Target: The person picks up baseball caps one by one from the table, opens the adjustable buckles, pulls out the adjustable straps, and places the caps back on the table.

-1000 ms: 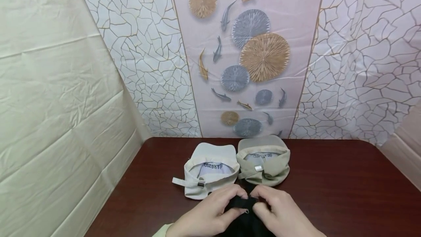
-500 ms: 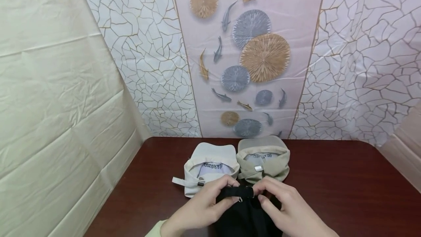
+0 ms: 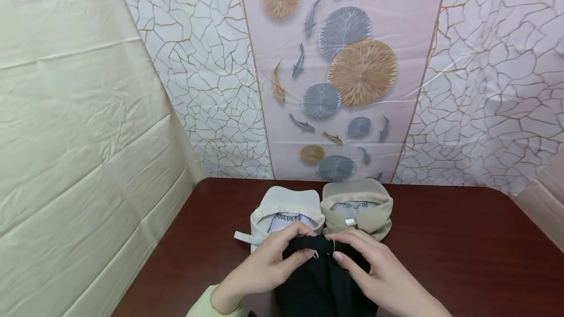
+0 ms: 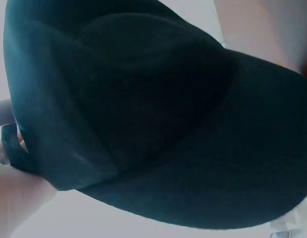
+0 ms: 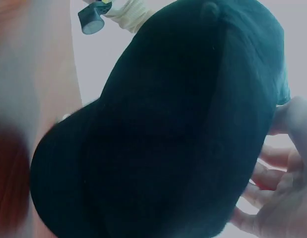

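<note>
Both hands hold a black baseball cap (image 3: 326,283) by its back strap (image 3: 301,244), over the front of the table. My left hand (image 3: 269,263) pinches the strap between thumb and fingers, beside a small metal ring. On the other side, my right hand (image 3: 381,268) pinches the strap by a thin metal buckle (image 3: 334,246). The left wrist view shows the cap's crown (image 4: 118,84) and curved brim (image 4: 242,163). Dark crown fabric (image 5: 183,119) fills most of the right wrist view, with curled fingers (image 5: 262,178) at its edge.
A white cap (image 3: 288,197) and a beige cap (image 3: 354,189) lie side by side behind the hands, openings toward me. The white cap's loose strap (image 3: 242,237) sticks out left. The dark red table (image 3: 462,238) meets a patterned cloth wall (image 3: 211,111).
The hands and black cap have shifted up in the head view, showing more of the crown. The stretch of strap between the hands has shortened. The other caps stay in place.
</note>
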